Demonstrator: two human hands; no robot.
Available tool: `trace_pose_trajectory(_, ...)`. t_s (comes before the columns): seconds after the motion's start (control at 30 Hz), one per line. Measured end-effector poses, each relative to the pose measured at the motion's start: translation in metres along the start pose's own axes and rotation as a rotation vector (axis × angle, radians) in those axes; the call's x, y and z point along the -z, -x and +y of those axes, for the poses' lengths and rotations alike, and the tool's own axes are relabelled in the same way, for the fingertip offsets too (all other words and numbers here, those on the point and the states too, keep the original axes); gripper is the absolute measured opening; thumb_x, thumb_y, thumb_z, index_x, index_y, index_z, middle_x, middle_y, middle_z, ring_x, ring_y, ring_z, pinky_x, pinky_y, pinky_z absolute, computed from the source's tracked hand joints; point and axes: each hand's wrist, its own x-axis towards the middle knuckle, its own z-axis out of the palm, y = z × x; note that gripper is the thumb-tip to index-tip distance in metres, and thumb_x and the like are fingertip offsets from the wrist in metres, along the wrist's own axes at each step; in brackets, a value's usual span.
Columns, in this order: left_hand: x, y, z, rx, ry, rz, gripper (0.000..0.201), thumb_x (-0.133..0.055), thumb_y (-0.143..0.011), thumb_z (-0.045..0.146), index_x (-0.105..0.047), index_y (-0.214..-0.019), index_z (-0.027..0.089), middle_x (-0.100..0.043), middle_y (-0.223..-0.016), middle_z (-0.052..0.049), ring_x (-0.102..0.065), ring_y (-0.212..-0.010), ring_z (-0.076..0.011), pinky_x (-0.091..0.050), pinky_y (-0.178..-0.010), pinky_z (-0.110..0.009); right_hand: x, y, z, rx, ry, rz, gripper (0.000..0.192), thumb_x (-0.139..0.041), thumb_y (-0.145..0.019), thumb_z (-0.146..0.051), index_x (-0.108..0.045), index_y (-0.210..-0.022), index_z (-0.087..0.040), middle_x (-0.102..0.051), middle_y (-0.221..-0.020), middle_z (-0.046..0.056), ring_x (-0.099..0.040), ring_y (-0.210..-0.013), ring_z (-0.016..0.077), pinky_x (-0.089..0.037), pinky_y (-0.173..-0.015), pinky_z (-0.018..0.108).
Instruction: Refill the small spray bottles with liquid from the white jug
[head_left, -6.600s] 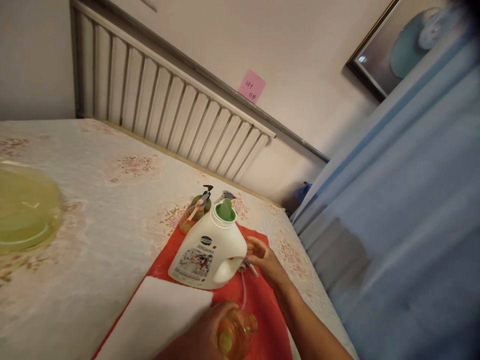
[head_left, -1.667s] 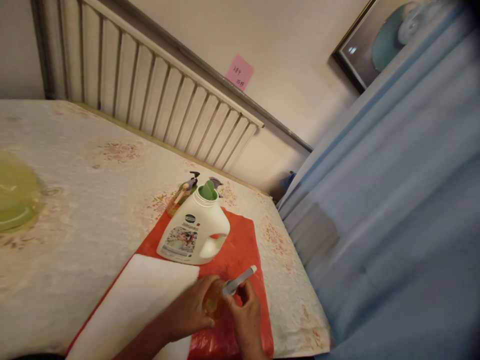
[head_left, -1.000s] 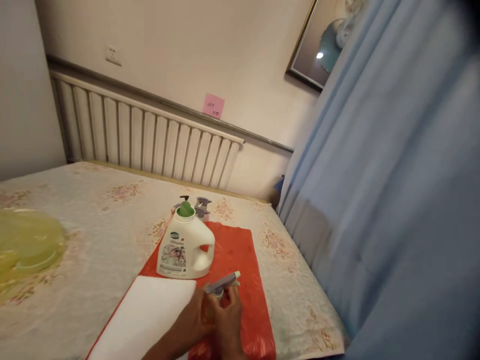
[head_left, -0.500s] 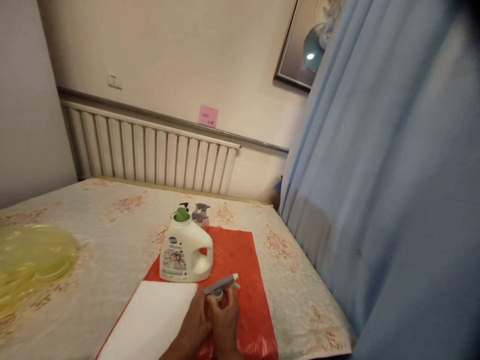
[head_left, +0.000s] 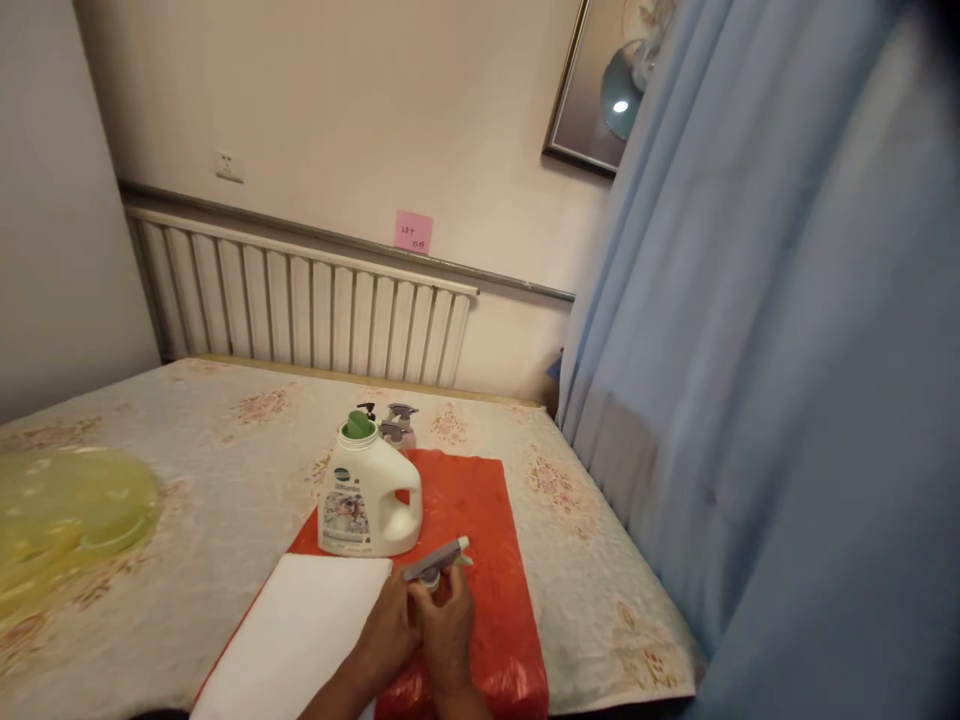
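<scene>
A grey spray trigger head (head_left: 435, 561) with a pale nozzle points up and to the right just above my fingers. My left hand (head_left: 388, 628) is closed at its lower left side. With thumb and fingers bent, my right hand (head_left: 448, 622) grips it just below the nozzle and round its collar. Whatever lies below the collar is hidden by my hands. Beyond them stands a white jug (head_left: 367, 500) with a green cap (head_left: 358, 425) set in its mouth. A white sheet (head_left: 300, 630) lies left of my hands, on a red plastic sheet (head_left: 480, 520).
Several pump and spray bottles (head_left: 400, 420) stand behind the jug, partly hidden. A clear yellow basin or bag (head_left: 82, 510) lies at the left on the flowered cover (head_left: 247, 480). A blue curtain (head_left: 765, 400) hangs along the right side, and a radiator (head_left: 300, 305) lines the wall.
The view has shifted slightly, so most things sit a little higher and further left. Both hands keep their grip on the spray trigger head, with only small finger movement.
</scene>
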Motion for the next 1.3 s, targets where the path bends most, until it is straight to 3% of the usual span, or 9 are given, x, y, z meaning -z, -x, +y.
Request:
trace_pose_trajectory(0.13, -0.009, 0.004, -0.004, 0.044, -0.064, 0.081, 0.024, -0.051, -0.085, 0.041, -0.066, -0.093, 0.024, -0.062, -0.094, -0.008, -0.056, -0.092, -0.0291, -0.047, -0.091, -0.051, 0.000, 0.001, 0.000, 0.000, -0.022, -0.007, 0.019, -0.066, -0.065, -0.014, -0.066, -0.083, -0.018, -0.074, -0.080, 0.003, -0.068, -0.075, 0.0215, -0.052, -0.071, 0.028)
trace_pose_trajectory(0.2, -0.010, 0.006, -0.004, 0.047, -0.063, 0.089, 0.024, -0.053, -0.085, 0.040, -0.065, -0.096, 0.023, -0.061, -0.098, -0.008, -0.056, -0.095, -0.0294, -0.047, -0.091, -0.050, 0.002, 0.001, 0.001, -0.006, -0.020, -0.017, 0.022, -0.066, -0.065, -0.014, -0.067, -0.086, -0.018, -0.074, -0.082, 0.003, -0.068, -0.075, 0.0216, -0.053, -0.071, 0.028)
trace_pose_trajectory(0.33, 0.000, 0.004, 0.000, -0.015, 0.040, -0.031, 0.043, -0.060, -0.081, 0.033, -0.055, -0.124, 0.025, -0.062, -0.117, -0.007, -0.058, -0.108, -0.0269, -0.048, -0.098, -0.043, 0.004, 0.000, 0.000, -0.030, -0.017, -0.041, 0.025, -0.066, -0.065, -0.014, -0.068, -0.089, -0.017, -0.075, -0.086, 0.004, -0.069, -0.080, 0.0223, -0.052, -0.074, 0.029)
trace_pose_trajectory(0.43, 0.009, 0.000, 0.003, -0.035, 0.120, -0.137, 0.045, -0.059, -0.083, 0.033, -0.053, -0.127, 0.026, -0.066, -0.115, -0.006, -0.062, -0.106, -0.0251, -0.050, -0.096, -0.040, 0.004, 0.000, 0.000, -0.031, -0.024, -0.030, 0.020, -0.067, -0.064, -0.015, -0.068, -0.084, -0.017, -0.074, -0.082, 0.004, -0.068, -0.076, 0.0222, -0.052, -0.072, 0.028)
trace_pose_trajectory(0.67, -0.001, 0.004, -0.002, -0.033, -0.096, 0.070, 0.024, -0.058, -0.079, 0.027, -0.065, -0.102, 0.021, -0.064, -0.102, -0.008, -0.059, -0.099, -0.0287, -0.048, -0.093, -0.048, -0.001, 0.001, 0.006, -0.057, -0.058, -0.031, 0.021, -0.066, -0.065, -0.015, -0.067, -0.086, -0.017, -0.074, -0.083, 0.003, -0.068, -0.077, 0.0213, -0.052, -0.072, 0.027)
trace_pose_trajectory(0.77, -0.004, 0.005, -0.006, -0.025, -0.096, 0.073, 0.023, -0.058, -0.078, 0.025, -0.064, -0.099, 0.019, -0.062, -0.101, -0.009, -0.058, -0.098, -0.0288, -0.048, -0.092, -0.050, 0.000, 0.001, 0.007, -0.062, -0.070, -0.048, 0.022, -0.066, -0.064, -0.014, -0.067, -0.085, -0.017, -0.075, -0.083, 0.003, -0.069, -0.078, 0.0211, -0.052, -0.073, 0.027)
trace_pose_trajectory(1.03, 0.015, -0.007, 0.011, -0.143, 0.215, -0.241, 0.053, -0.063, -0.079, 0.024, -0.051, -0.131, 0.024, -0.067, -0.117, -0.006, -0.064, -0.104, -0.0220, -0.052, -0.094, -0.035, 0.003, -0.001, 0.005, -0.061, -0.045, -0.053, 0.019, -0.068, -0.064, -0.016, -0.067, -0.083, -0.017, -0.074, -0.081, 0.003, -0.069, -0.077, 0.0219, -0.052, -0.072, 0.027)
trace_pose_trajectory(1.17, 0.008, -0.004, 0.003, -0.138, -0.035, -0.048, 0.043, -0.065, -0.075, 0.024, -0.061, -0.118, 0.023, -0.069, -0.103, -0.005, -0.065, -0.094, -0.0227, -0.055, -0.085, -0.035, 0.002, 0.000, 0.006, -0.034, -0.059, -0.028, 0.020, -0.067, -0.064, -0.017, -0.067, -0.084, -0.017, -0.075, -0.081, 0.003, -0.069, -0.076, 0.0216, -0.052, -0.070, 0.027)
trace_pose_trajectory(1.3, -0.006, 0.005, -0.010, -0.082, -0.163, 0.108, 0.027, -0.056, -0.079, 0.027, -0.066, -0.103, 0.019, -0.066, -0.101, -0.010, -0.061, -0.096, -0.0273, -0.052, -0.086, -0.044, 0.000, 0.002, 0.008, -0.046, -0.024, 0.001, 0.018, -0.068, -0.064, -0.018, -0.066, -0.082, -0.018, -0.074, -0.080, 0.003, -0.068, -0.074, 0.0216, -0.051, -0.070, 0.027)
